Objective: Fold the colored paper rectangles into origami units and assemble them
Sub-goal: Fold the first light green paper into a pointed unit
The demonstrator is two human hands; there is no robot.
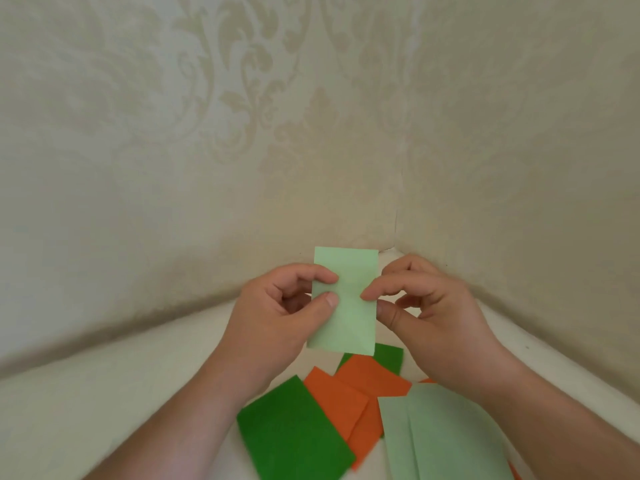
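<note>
Patterned wall (242, 116), pale green paper (346, 299) pinched between both hands (277, 306)

Two walls meet in a corner (398, 216) right of centre; both carry pale cream wallpaper (242, 98) with a faint damask scroll pattern, clearest in the upper middle; a white surface (104, 393) fills the lower frame, darkly shadowed along the wall's foot; light is soft and even.

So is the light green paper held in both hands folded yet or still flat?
Flat, as far as visible: the light green paper shows as one full rectangle, no flap turned over, pinched by left hand and right hand.
</note>
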